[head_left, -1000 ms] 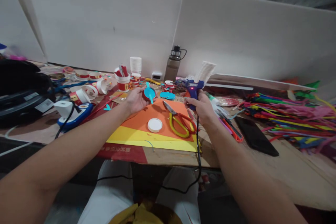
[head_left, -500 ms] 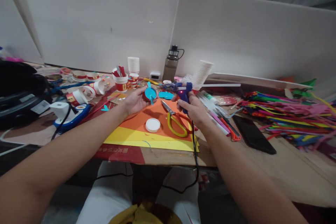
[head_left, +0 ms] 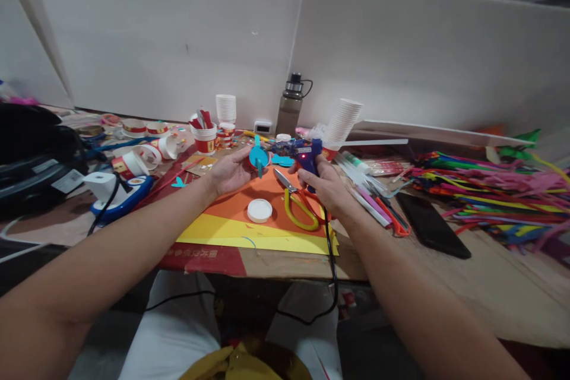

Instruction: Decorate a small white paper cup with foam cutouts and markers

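A paper cup with a blue paper disc and blue strips on its end rests in the fingers of my left hand. My right hand is wrapped round a blue hot glue gun with a lit red light; its nozzle points left, close to the cup. More blue paper pieces lie behind, on the orange paper sheet. Below the glue gun are yellow-and-red-handled scissors, partly under my right hand's side. A white round lid lies on the orange sheet.
A water bottle and stacked white cups stand at the back. Colourful pipe cleaners and a black phone lie to the right. Cut paper cups and a power strip sit left. The glue gun's cord hangs over the edge.
The glue gun has shifted slightly left, its nozzle nearer the cup. The cup has moved a little to the right in my left hand. The other objects stay in place.
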Demonstrator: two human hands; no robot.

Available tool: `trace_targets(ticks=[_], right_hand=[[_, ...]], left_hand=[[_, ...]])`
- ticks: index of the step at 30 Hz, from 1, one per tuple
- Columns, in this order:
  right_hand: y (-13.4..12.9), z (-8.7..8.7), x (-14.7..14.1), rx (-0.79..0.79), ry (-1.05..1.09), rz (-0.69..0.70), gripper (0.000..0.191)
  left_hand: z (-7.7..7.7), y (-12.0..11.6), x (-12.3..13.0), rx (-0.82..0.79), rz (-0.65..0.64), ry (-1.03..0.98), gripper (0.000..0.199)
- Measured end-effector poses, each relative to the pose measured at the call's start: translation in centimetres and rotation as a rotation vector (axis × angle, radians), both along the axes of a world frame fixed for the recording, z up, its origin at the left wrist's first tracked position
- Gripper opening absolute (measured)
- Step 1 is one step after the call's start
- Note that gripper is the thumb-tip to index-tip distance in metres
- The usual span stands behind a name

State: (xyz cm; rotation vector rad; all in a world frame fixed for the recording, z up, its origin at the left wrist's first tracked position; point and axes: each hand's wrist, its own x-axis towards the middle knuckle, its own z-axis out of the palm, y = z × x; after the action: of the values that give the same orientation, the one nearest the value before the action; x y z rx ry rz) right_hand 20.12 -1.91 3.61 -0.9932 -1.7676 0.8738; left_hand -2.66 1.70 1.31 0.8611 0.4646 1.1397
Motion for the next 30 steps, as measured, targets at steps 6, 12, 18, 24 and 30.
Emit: trace_targets(ticks=[6,12,18,24,30], right_hand=[[-0.4,0.2,-0.3,-0.062,0.06,0.015,0.023],[-0.4,0.3,-0.2,-0.075,0.075,0.052,0.026],[-0.4,0.2,0.0,-0.078,0.09,0.055,0.026],[-0.4,0.1,-0.1,-0.096,0.141,0.1,0.03],[-0.8,0.4,-0.2,-0.104,0.202,0.146,0.03]], left_hand=[[-0.5,0.0,-0.2,-0.008,0.025,0.012,0.022],[-0.3,-0.4,-0.1,-0.006,0.077,0.033,0.018],[-0.1,-0.7,-0.1,0.077,0.083,0.028,0.014],[-0.1,-0.8,-0.3,0.134,0.071,0.038,0.02],[-0.1,-1.1,-0.3,0.166,0.041,0.054,0.03]])
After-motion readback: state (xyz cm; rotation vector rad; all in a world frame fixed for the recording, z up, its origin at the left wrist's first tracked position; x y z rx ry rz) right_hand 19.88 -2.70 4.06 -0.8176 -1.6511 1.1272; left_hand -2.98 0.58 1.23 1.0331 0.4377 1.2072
